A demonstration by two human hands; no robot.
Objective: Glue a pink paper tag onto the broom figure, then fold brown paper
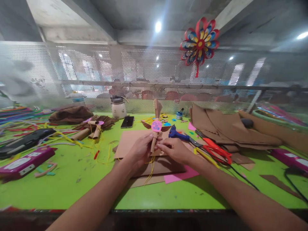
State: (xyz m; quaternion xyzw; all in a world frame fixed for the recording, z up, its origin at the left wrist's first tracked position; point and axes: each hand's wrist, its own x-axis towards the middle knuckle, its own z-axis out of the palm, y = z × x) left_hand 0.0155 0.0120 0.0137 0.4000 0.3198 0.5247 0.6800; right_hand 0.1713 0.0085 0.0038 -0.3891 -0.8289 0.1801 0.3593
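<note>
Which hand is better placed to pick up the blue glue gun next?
Probably the right hand: the glue gun lies just beyond it, while the left hand grips the paper roll.

Two bare, sleeveless forearms

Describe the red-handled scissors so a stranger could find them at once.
On the green table, look just right of the right hand. The scissors lie beside the blue glue gun, before the brown paper sheets. Their bright red handles are unique.
</note>
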